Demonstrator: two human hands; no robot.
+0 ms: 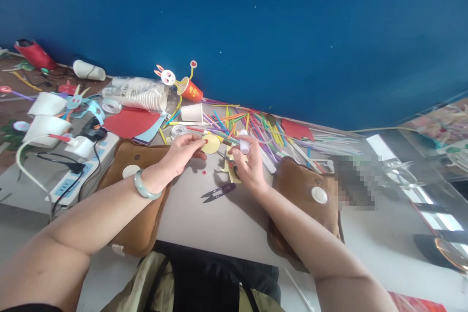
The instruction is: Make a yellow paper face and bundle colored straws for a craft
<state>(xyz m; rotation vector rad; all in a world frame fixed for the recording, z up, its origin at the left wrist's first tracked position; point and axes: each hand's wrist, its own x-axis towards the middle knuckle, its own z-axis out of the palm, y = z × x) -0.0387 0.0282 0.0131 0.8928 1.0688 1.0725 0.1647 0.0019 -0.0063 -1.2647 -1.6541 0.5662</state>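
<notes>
My left hand [187, 151] is closed on a yellow paper disc [211, 144], pinching its left edge between thumb and fingers. A small red spot shows by the fingertips; I cannot make out what it is. My right hand [250, 162] is closed around a small pale tube [244, 142], held upright just right of the disc and apart from it. Below the hands lie dark thread snips [218, 193] and a tiny red dot-shaped piece [204, 172]. Yellow paper scraps [233, 173] and a pair of scissors [231, 162] lie partly hidden by my right hand.
Coloured pipe cleaners [261, 131] spread behind the hands. Brown cushions [126, 200] [303, 190] flank the work area. At left are a power strip [69, 185] with cords, paper cups [46, 129] and red paper [129, 122]. A rabbit-faced orange cup [192, 90] lies tilted near the blue wall [234, 34].
</notes>
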